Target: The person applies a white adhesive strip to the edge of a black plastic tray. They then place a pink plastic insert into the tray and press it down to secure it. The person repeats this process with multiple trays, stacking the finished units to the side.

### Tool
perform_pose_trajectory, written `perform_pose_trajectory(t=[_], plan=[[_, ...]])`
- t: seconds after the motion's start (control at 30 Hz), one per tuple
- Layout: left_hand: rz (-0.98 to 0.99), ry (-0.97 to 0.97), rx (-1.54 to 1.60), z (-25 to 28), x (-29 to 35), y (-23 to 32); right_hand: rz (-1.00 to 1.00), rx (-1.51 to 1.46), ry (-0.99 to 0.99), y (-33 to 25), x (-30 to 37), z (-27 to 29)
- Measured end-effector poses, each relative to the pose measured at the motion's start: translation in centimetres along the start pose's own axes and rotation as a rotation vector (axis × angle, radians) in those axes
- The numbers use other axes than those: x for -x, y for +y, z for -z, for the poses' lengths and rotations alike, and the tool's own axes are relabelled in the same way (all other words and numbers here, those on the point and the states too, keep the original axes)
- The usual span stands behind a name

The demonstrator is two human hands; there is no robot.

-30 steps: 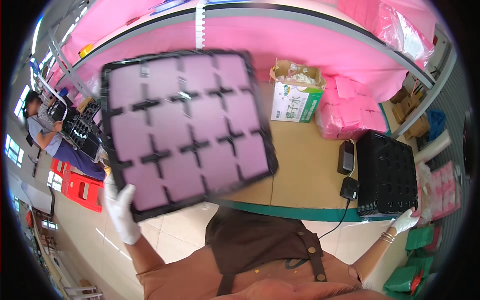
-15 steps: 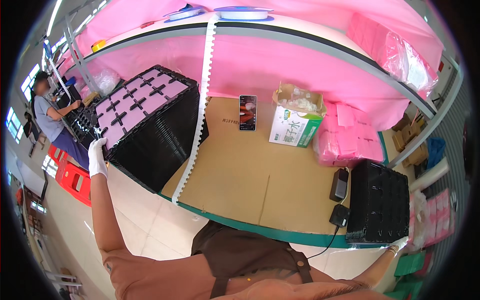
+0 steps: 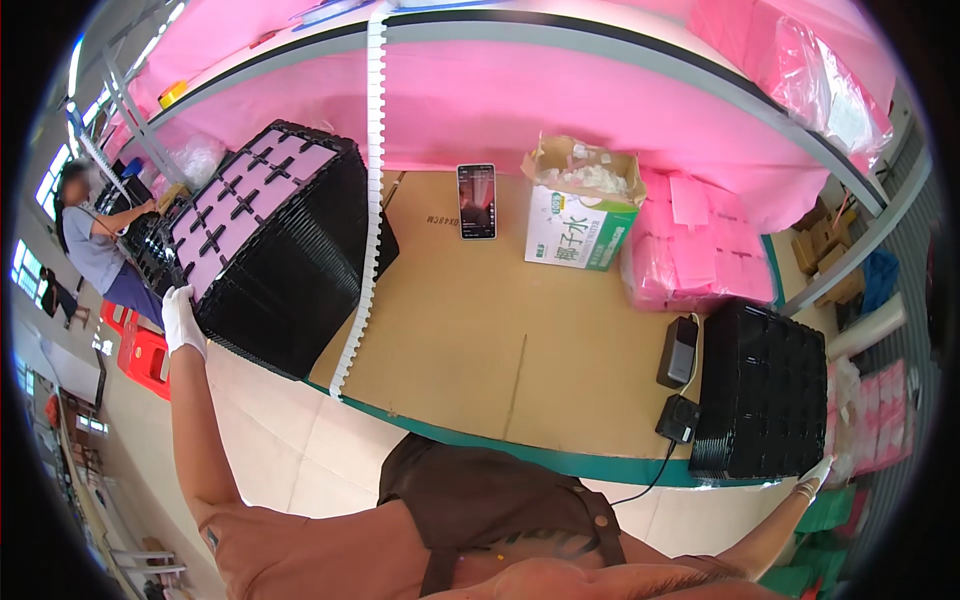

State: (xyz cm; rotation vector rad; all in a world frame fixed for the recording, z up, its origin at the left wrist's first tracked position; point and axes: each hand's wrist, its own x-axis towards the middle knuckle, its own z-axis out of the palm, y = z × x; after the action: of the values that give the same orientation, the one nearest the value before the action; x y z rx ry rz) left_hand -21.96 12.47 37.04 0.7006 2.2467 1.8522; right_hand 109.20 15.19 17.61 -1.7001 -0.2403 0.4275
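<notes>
Cardboard-topped bench [image 3: 470, 330], pink backdrop. L hand [image 3: 181, 318] grip closed on tray stack [image 3: 275, 245]; R hand [image 3: 815, 473] grip unclear, by black stack [image 3: 765, 390].

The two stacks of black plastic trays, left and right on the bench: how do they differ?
The left stack of black plastic trays is taller and its top tray holds pink sheets; the right stack of black plastic trays is lower and shows only dark, empty-looking pockets. The left stack overhangs the cardboard-covered bench at an angle; the right one sits squarely. The gloved left hand touches one, the right hand the other. Both are black and gridded.
</notes>
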Motion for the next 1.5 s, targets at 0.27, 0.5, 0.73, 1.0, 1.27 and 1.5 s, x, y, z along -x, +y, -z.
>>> perform_pose_trajectory(t=[0.27, 0.5, 0.73, 1.0, 1.27, 1.5], plan=[[-0.075, -0.066, 0.119, -0.6, 0.9, -2.7, 0.084, -0.277, -0.178, -3.5, 0.2, 2.6], [-0.848, 0.222, 0.124, -14.1, 18.6, 10.4, -0.185, -0.243, -0.304, -5.3, 5.1, -1.8], [-0.428, -1.264, 0.153, -34.2, 38.4, 11.0, -0.251, -0.297, -0.399, -10.9, 7.9, -0.4], [1.457, -2.089, 0.622, -43.7, 58.0, 11.6, 0.018, -0.014, -0.531, -17.2, 21.3, -1.1], [0.546, -1.972, 0.376, -37.8, 55.1, 10.3, 0.490, 0.339, -0.263, -10.4, 34.4, 2.7], [0.058, -1.644, 0.374, -30.4, 43.2, 5.1, 0.570, 0.102, -0.449, -5.4, 41.9, -2.5]])
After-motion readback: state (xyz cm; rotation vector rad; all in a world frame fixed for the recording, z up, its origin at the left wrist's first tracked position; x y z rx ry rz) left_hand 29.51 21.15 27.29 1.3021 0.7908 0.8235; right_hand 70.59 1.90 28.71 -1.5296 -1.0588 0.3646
